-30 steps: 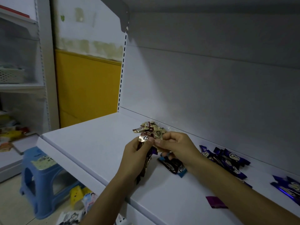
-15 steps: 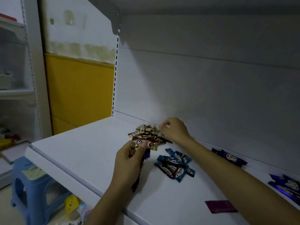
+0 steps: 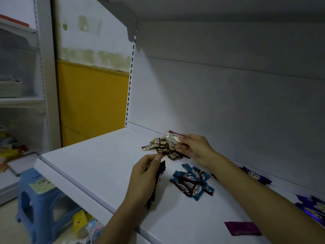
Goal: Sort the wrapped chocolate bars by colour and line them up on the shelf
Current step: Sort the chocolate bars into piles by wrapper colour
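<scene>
The right hand point(image 3: 195, 148) reaches forward, its fingers pinching a gold bar point(image 3: 173, 135) just above the gold pile point(image 3: 163, 147). The left hand point(image 3: 146, 175) stands thumb-up, fingers curled round dark bars point(image 3: 159, 173) that hang below them. Right of those fingers a blue pile point(image 3: 191, 184) lies on the shelf point(image 3: 98, 166), with purple bars point(image 3: 255, 176) further right.

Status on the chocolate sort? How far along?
Partly sorted: a gold pile, a blue pile and purple bars lie grouped on the shelf. In hand: right hand pinches a gold bar by the gold pile; left hand grips an unsorted bunch. Left: that bunch, a lone magenta wrapper, and lining up the heaps.
</scene>
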